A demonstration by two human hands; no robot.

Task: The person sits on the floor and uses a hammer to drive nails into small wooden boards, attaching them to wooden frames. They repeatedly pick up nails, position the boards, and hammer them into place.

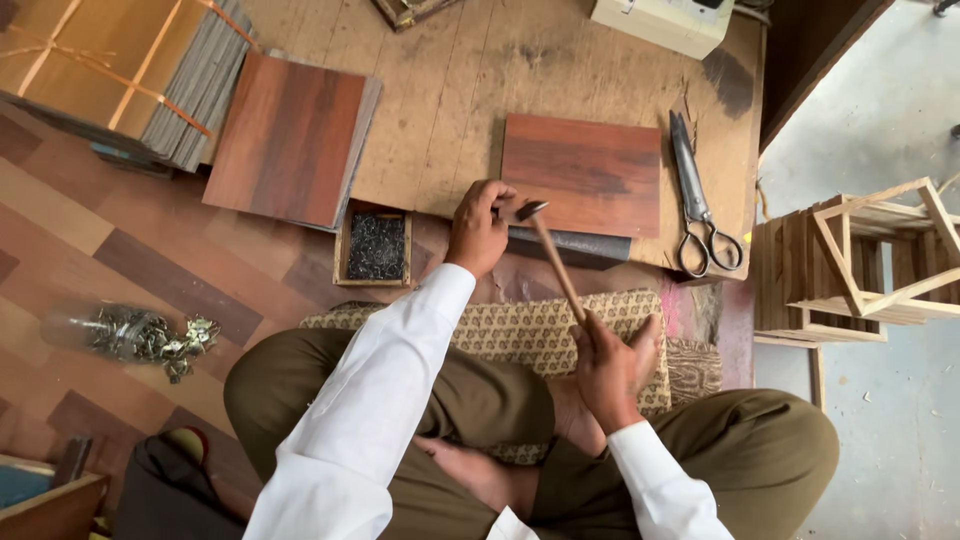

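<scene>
plainly the left hand (480,228) pinches the board (581,175) edge steady while the right hand (612,362) grips the hammer (553,262) poised above.

Single head-worn view, steeply down and close over lap, hands and low wooden workboard (450,90).

The person wears a plain white long-sleeved shirt, its cuffs ending just behind the left hand (478,232) and right hand (610,368). Below the hands, olive-brown trousers cover both legs; the feet are bare.
</scene>
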